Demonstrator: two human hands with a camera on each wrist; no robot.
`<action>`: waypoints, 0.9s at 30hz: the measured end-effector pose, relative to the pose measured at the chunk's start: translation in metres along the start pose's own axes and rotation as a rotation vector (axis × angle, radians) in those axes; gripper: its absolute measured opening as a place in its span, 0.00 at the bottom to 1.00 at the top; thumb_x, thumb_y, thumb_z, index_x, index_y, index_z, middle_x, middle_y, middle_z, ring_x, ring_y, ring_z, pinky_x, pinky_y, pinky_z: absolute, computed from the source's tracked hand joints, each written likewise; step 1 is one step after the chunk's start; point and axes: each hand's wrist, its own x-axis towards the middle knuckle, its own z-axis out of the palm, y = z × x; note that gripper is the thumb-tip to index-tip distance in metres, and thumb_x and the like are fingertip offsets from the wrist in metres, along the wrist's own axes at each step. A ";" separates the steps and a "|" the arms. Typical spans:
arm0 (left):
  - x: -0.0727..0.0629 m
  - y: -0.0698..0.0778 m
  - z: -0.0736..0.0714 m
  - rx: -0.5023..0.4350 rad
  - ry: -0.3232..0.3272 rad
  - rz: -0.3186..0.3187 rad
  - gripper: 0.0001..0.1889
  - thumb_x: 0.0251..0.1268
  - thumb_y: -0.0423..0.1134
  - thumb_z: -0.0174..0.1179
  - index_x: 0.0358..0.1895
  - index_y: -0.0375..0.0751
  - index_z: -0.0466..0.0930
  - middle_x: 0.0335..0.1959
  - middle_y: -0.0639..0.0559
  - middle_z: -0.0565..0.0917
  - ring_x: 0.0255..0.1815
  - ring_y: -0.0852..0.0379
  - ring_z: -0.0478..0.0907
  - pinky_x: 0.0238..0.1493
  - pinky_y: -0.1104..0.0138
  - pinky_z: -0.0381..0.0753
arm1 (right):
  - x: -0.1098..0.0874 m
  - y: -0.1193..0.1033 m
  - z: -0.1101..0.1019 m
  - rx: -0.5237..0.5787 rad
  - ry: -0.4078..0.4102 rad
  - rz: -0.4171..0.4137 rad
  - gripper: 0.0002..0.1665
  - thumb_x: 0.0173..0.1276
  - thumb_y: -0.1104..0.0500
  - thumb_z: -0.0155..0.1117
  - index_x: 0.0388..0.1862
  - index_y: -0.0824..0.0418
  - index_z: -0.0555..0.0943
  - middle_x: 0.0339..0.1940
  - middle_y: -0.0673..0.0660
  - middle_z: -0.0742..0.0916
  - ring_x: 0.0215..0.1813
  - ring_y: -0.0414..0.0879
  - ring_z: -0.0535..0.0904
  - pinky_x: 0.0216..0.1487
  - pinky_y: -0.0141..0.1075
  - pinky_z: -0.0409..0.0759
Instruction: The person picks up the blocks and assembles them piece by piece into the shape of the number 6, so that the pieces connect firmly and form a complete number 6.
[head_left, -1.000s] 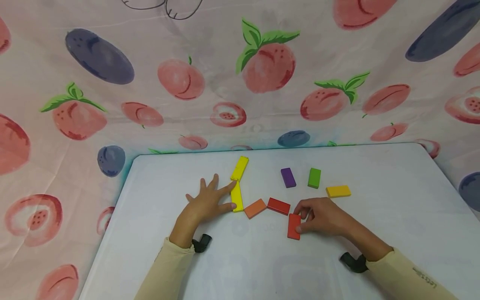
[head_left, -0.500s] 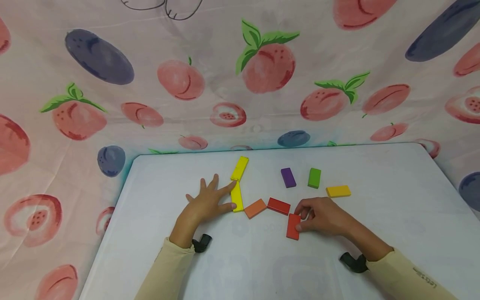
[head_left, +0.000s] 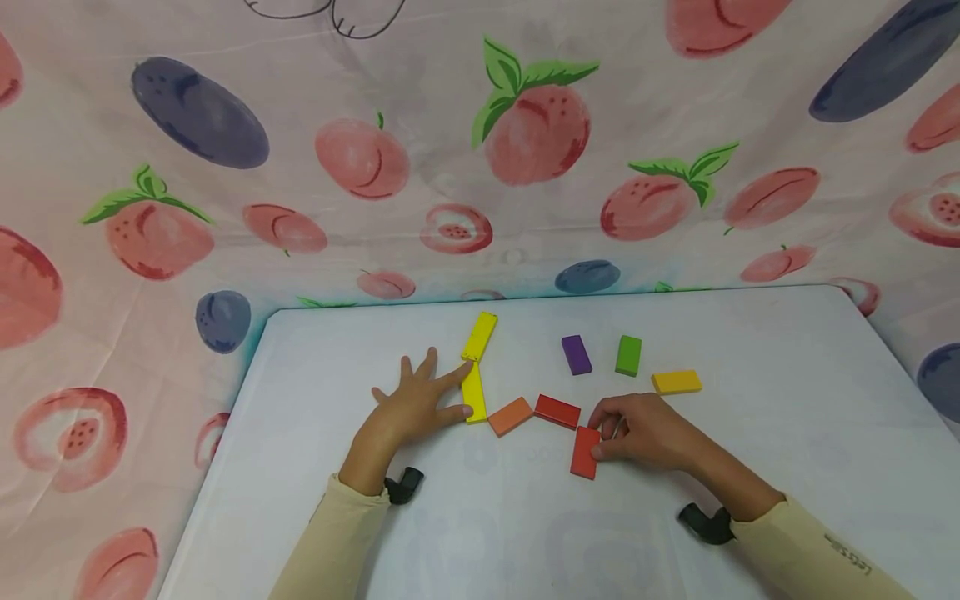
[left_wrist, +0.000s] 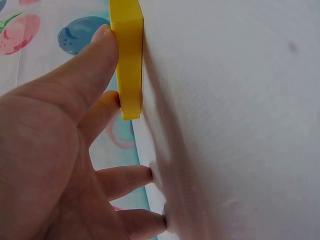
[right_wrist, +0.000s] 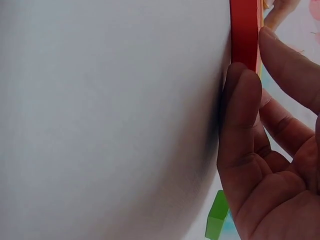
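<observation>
In the head view my left hand (head_left: 408,412) lies with fingers spread, its thumb and index finger touching the lower yellow block (head_left: 473,392). The left wrist view shows those two digits resting on the yellow block (left_wrist: 129,60), while other fingertips touch the table. My right hand (head_left: 645,429) holds a bright red block (head_left: 585,454) flat on the table, thumb on its top and curled fingers against its far end and side. A darker red block (head_left: 557,412) lies just beyond it, followed leftward by an orange block (head_left: 512,416). Another yellow block (head_left: 479,337) extends the line at the back.
A purple block (head_left: 577,355), a green block (head_left: 628,356) and an amber block (head_left: 677,382) lie apart behind my right hand. The white table (head_left: 510,533) ends at a fruit-print cloth (head_left: 450,150) at the back.
The bright red block has swung slightly, its near end shifting a little left under my right hand. My left hand and the other blocks keep their places.
</observation>
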 end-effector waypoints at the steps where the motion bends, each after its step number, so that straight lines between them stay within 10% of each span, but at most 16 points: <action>1: 0.000 0.000 0.000 -0.001 0.001 -0.001 0.38 0.66 0.64 0.63 0.78 0.76 0.58 0.86 0.41 0.43 0.83 0.24 0.33 0.60 0.14 0.39 | 0.000 0.000 0.000 0.003 -0.001 -0.008 0.17 0.59 0.50 0.80 0.44 0.52 0.86 0.28 0.44 0.83 0.35 0.42 0.78 0.35 0.32 0.77; 27: 0.000 0.001 -0.001 0.006 -0.003 0.004 0.39 0.66 0.64 0.63 0.78 0.76 0.57 0.86 0.41 0.44 0.83 0.24 0.33 0.60 0.14 0.40 | -0.002 -0.001 -0.004 0.001 -0.022 -0.036 0.17 0.61 0.51 0.78 0.48 0.52 0.86 0.30 0.44 0.83 0.35 0.41 0.78 0.36 0.31 0.78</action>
